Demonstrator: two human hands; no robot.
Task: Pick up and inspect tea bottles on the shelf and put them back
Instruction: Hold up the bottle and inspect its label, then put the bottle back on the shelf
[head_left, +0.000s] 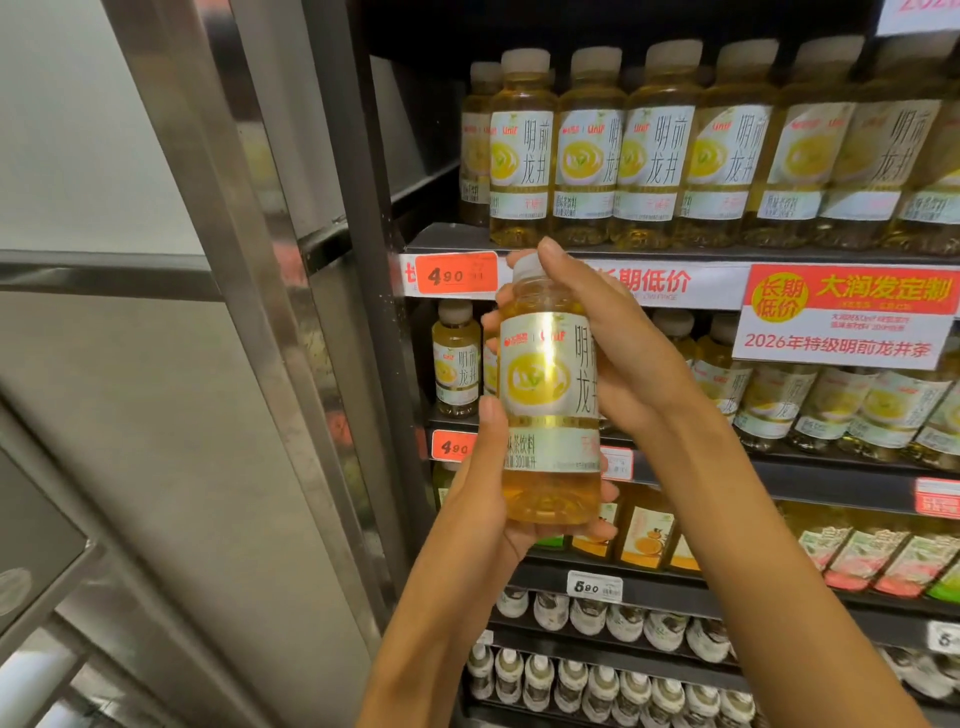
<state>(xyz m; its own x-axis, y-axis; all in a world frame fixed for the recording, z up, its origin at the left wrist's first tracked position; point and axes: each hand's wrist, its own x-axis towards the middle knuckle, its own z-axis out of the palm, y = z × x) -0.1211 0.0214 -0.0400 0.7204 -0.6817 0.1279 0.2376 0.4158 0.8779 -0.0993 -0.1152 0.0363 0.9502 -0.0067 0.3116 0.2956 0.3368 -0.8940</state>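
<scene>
I hold a yellow tea bottle (548, 400) upright in front of the shelves, its white and gold label facing me. My left hand (480, 496) cups its base from below and the left. Around the neck and upper side my right hand (608, 338) wraps from the right, fingertips over the cream cap. A row of identical tea bottles (654, 150) fills the upper shelf (675, 253). More of them stand on the shelf behind my hands, with one bottle (456, 358) at its far left.
Orange price tags (456, 274) line the shelf edges, and a red and white promotion sign (847, 317) hangs at right. Lower shelves hold orange-labelled bottles (644, 535) and white-capped bottles (597, 680). A steel door frame (223, 291) stands to the left.
</scene>
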